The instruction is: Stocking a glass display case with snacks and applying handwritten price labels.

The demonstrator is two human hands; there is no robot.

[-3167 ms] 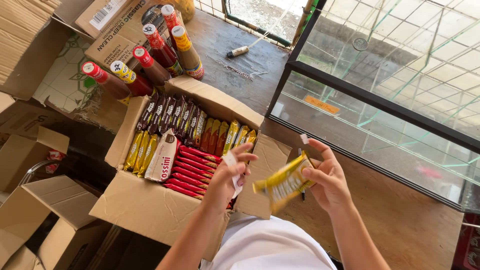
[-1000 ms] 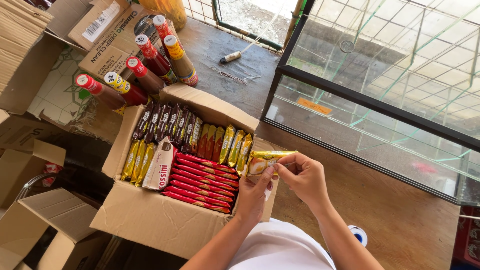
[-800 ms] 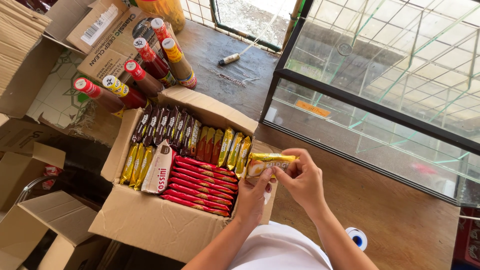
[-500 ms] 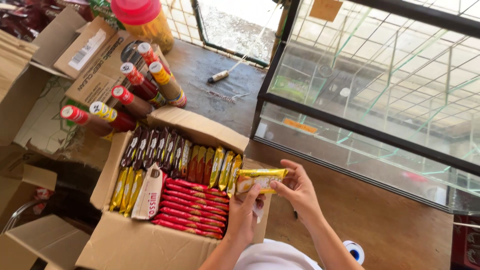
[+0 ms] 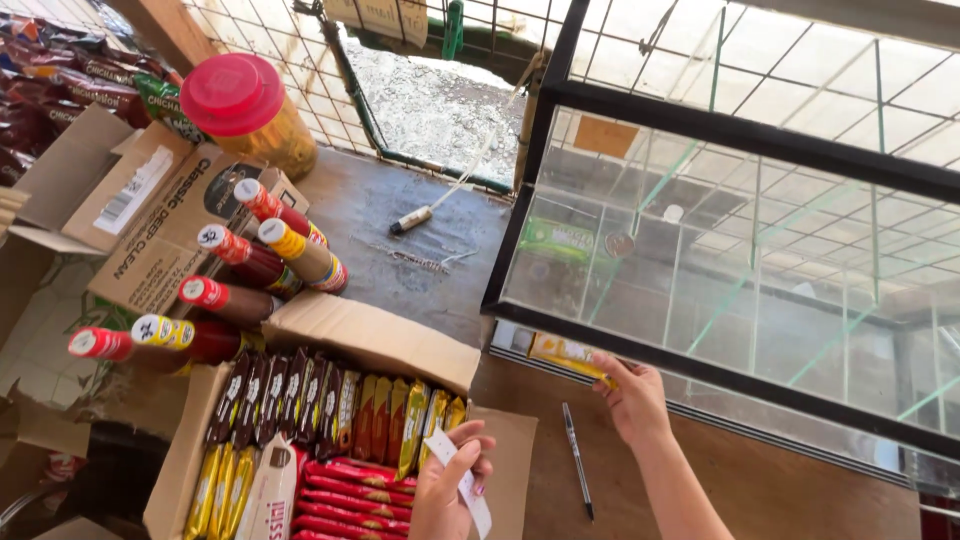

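Note:
My right hand (image 5: 630, 398) reaches to the bottom edge of a glass display case (image 5: 720, 250) and is shut on a yellow snack pack (image 5: 568, 354) that lies partly under the case's black frame. My left hand (image 5: 450, 490) hovers over the right side of an open cardboard box (image 5: 375, 340) and pinches a small white paper strip (image 5: 462, 482). The box holds rows of yellow, red, orange and dark snack bars (image 5: 320, 420).
A pen (image 5: 577, 457) lies on the brown wooden counter between my hands. Several red-capped tubes (image 5: 240, 290) lie on cardboard behind the box. A jar with a red lid (image 5: 245, 110) stands at the back left near a wire mesh wall. More cartons sit at left.
My right hand has carried the yellow pack away from the box and up to the glass case. The left hand stays over the box with the paper strip. The view has tilted upward.

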